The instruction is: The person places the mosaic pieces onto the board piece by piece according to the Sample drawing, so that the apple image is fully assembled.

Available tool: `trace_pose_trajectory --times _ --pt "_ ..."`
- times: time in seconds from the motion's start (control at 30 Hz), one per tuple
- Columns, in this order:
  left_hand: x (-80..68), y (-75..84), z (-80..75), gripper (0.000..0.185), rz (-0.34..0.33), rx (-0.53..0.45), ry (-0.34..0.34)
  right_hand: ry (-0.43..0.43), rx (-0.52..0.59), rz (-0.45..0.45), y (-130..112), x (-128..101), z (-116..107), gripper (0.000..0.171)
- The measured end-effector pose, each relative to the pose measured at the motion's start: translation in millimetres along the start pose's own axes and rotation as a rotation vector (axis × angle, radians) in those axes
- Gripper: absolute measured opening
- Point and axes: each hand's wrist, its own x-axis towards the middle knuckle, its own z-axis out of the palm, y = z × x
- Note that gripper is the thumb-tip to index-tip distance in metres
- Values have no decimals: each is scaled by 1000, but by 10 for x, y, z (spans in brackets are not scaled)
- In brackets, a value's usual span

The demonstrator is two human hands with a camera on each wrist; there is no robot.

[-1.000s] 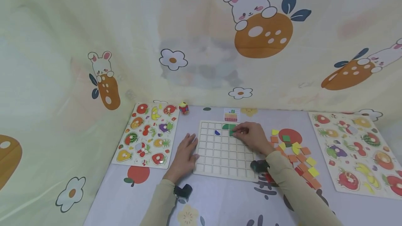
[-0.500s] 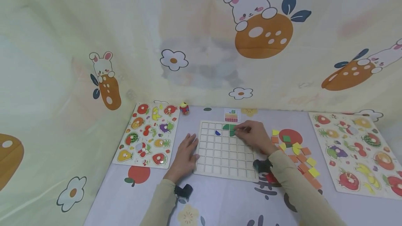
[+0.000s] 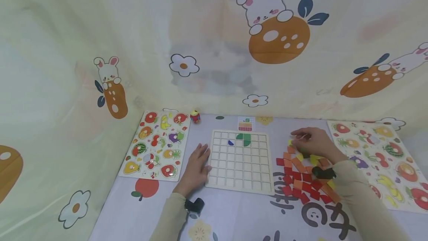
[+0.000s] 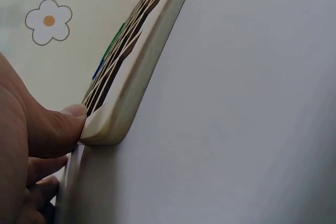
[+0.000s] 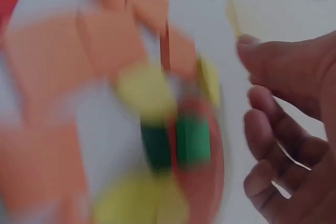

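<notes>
A pale board with a square grid lies in the middle of the table. Several green pieces and a small blue piece sit in its upper cells. My left hand rests along the board's left edge; in the left wrist view the thumb touches the board's corner. Over the far end of the loose tile pile hovers my right hand, fingers loosely bent, with nothing visible between them. Near it in the blurred right wrist view are a green square tile, a dark green tile and yellow tiles.
Red tiles and orange tiles spread right of the board. Fruit puzzle boards flank the area, left and right. A picture card lies behind the grid, and a small toy figure stands at the back.
My right hand has left the green pieces on the grid and moved right, over the loose tiles. The left hand stays at the board's edge.
</notes>
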Motion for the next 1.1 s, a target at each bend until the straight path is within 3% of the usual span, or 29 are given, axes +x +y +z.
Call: trace_pose_trajectory --times 0.17,0.3,0.57,0.77,1.1 --pt "-13 -8 -15 62 0 5 11 -79 -8 48 245 -151 -109 52" --pt "-15 -18 -11 62 -3 10 13 -89 12 83 317 -209 -91 57" --pt "-11 -23 12 63 4 -1 11 -85 -16 67 304 -218 -76 37" --pt "-6 -19 12 62 2 4 11 -101 0 84 342 -215 -69 37" --pt "-2 -7 16 63 -4 5 4 19 54 64 348 -220 -21 47"
